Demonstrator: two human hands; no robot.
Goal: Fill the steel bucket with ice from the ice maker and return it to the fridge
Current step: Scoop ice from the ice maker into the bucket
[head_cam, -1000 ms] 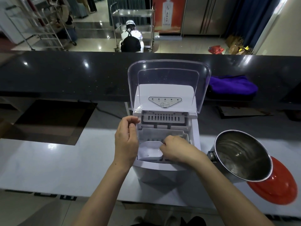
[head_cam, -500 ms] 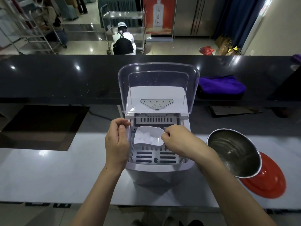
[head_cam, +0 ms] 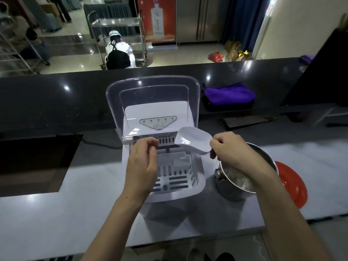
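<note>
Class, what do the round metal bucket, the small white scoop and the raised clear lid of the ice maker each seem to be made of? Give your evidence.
Round metal bucket: probably stainless steel, going by its grey mirror-like sheen.
Small white scoop: likely plastic; opaque, smooth, thin-walled with soft gloss.
Raised clear lid: apparently transparent plastic, since the dark counter shows through it.

Pale counter (head_cam: 56, 223) with ice maker (head_cam: 169, 193), steel bucket (head_cam: 231, 193), red lid (head_cam: 293, 183).

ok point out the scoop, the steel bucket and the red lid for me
scoop (head_cam: 194, 141), head view, on the inside of its white bowl
steel bucket (head_cam: 228, 193), head view, on its outer wall below the rim
red lid (head_cam: 293, 183), head view, on its glossy top, right of the bucket
</note>
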